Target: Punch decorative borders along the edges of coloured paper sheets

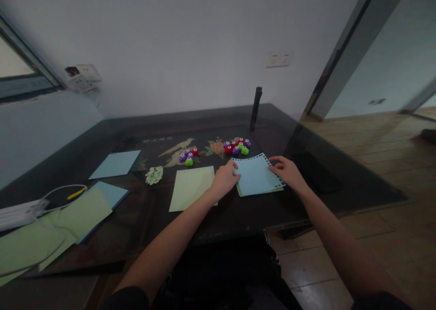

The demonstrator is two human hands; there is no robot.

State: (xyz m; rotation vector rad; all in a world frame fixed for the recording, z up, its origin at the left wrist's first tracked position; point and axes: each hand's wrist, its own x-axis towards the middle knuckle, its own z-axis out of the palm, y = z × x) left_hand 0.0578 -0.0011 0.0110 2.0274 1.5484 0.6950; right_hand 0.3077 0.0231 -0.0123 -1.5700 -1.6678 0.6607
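A light blue sheet of paper (255, 176) with small punched holes along its top and right edges lies on the dark table, slightly raised at its top edge. Beneath it shows the rim of a pale green sheet (261, 193). My left hand (225, 179) pinches the blue sheet's left edge. On the opposite side, my right hand (288, 171) has thumb and fingers closed on the right edge. Partly behind my left wrist lies another pale green sheet (190, 189), with holes along its top.
Several coloured beads with eye-like spots (237, 146) and a second cluster (188, 156) lie behind the papers. A pile of paper cut-outs (154, 175), blue sheets (116, 164), green sheets (37, 237), a white power strip (20, 215) with cable, and a black phone-like slab (316, 171) are around.
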